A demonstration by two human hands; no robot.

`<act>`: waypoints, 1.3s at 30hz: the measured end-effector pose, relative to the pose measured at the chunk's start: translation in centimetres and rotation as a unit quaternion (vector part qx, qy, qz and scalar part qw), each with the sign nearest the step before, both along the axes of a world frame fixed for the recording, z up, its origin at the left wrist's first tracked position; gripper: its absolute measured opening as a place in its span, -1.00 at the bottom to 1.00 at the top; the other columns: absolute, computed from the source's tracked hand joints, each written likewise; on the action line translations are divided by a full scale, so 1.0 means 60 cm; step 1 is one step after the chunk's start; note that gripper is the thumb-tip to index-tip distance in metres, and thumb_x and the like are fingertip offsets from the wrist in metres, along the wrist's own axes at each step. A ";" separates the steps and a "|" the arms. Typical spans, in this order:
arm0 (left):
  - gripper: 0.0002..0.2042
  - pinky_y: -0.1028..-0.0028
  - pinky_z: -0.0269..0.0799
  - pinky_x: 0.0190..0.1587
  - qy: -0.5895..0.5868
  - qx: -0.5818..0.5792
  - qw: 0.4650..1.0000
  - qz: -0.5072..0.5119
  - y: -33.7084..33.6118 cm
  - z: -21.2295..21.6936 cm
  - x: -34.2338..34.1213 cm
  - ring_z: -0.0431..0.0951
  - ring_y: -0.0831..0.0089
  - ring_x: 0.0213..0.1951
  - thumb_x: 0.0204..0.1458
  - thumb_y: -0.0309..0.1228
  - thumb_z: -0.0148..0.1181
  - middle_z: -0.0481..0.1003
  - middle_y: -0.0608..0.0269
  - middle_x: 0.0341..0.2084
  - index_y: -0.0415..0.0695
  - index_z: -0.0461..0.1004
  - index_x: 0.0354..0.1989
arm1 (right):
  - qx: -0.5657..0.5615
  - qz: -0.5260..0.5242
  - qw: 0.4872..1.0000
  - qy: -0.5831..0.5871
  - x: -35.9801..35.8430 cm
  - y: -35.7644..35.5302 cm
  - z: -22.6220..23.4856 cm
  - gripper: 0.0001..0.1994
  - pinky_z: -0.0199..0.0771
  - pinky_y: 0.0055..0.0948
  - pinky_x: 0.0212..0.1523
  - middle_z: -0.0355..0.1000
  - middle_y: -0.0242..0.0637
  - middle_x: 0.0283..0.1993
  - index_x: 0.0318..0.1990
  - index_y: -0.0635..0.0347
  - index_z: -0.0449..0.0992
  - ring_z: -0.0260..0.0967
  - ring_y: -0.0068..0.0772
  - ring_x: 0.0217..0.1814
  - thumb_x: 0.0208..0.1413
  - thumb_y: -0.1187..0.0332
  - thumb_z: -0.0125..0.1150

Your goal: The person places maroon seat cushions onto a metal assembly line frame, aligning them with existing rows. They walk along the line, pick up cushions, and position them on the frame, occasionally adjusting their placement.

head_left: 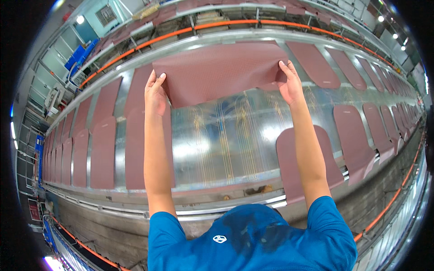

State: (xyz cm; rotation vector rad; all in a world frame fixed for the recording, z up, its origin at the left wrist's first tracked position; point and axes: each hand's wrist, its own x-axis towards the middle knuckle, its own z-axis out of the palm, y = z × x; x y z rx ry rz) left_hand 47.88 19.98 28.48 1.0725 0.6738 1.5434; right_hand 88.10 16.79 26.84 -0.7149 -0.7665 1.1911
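Stretched between my two hands is a maroon sheet (221,72) with a fine dotted texture, held up over the long shiny metal table. My left hand (156,92) pinches its left edge, thumb on top. At the right edge, my right hand (290,81) grips it the same way, with the fingertips partly behind the sheet. Below it, a bare stretch of the tabletop (226,140) carries faint yellow outline marks. A round-ended maroon piece (303,153) lies under my right forearm, and another maroon piece (140,149) lies beside my left forearm.
Rows of similar maroon pieces (102,153) run along the table to both sides. Metal rails (208,213) border its near edge. Behind it stands an orange pipe (226,23) in front of another table with more pieces. Blue items (81,56) sit at the far left.
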 end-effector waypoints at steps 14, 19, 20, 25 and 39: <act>-0.53 0.35 0.47 -0.15 0.250 -0.431 0.867 -0.013 -0.111 -0.471 -0.079 0.55 0.42 -0.24 0.06 -0.43 0.25 0.54 0.14 -0.16 -0.26 0.35 0.17 | -0.378 0.061 0.874 -0.298 0.002 -0.099 -0.462 -0.72 0.38 -0.57 -0.35 0.49 -0.45 -0.27 -0.01 0.11 0.52 0.39 -0.64 -0.34 0.12 0.32 0.21; -0.68 0.46 0.41 -0.37 0.406 -0.421 0.811 0.013 -0.227 -0.517 -0.096 0.52 0.55 -0.42 0.02 -0.34 0.33 0.57 0.26 -0.40 -0.29 0.51 -0.12 | -0.399 0.105 0.774 -0.480 0.007 -0.210 -0.501 -0.61 0.49 -0.39 -0.18 0.57 -0.30 -0.34 -0.19 0.22 0.63 0.52 -0.41 -0.28 -0.09 0.12 0.44; -0.69 0.47 0.40 -0.41 0.420 -0.401 0.814 0.013 -0.248 -0.529 -0.105 0.52 0.57 -0.44 0.01 -0.31 0.34 0.57 0.28 -0.45 -0.29 0.53 -0.19 | -0.395 0.119 0.739 -0.532 0.008 -0.225 -0.498 -0.60 0.49 -0.36 -0.15 0.58 -0.28 -0.34 -0.20 0.21 0.63 0.54 -0.36 -0.25 -0.10 0.09 0.44; -0.66 0.51 0.41 -0.37 0.460 -0.389 0.795 0.070 -0.318 -0.535 -0.101 0.54 0.55 -0.41 -0.05 -0.21 0.40 0.59 0.28 -0.47 -0.25 0.59 -0.26 | -0.381 0.139 0.692 -0.598 0.019 -0.282 -0.494 -0.59 0.48 -0.26 -0.05 0.60 -0.19 -0.23 -0.24 0.15 0.66 0.55 -0.17 -0.12 -0.13 0.02 0.42; -0.71 0.51 0.34 -0.35 0.512 -0.407 0.752 0.085 -0.371 -0.537 -0.121 0.46 0.57 -0.46 -0.10 -0.23 0.44 0.56 0.34 -0.52 -0.22 0.63 -0.34 | -0.382 0.124 0.723 -0.563 0.021 -0.327 -0.499 -0.72 0.51 -0.31 -0.15 0.60 -0.18 -0.37 -0.38 0.16 0.68 0.56 -0.27 -0.27 -0.18 0.16 0.46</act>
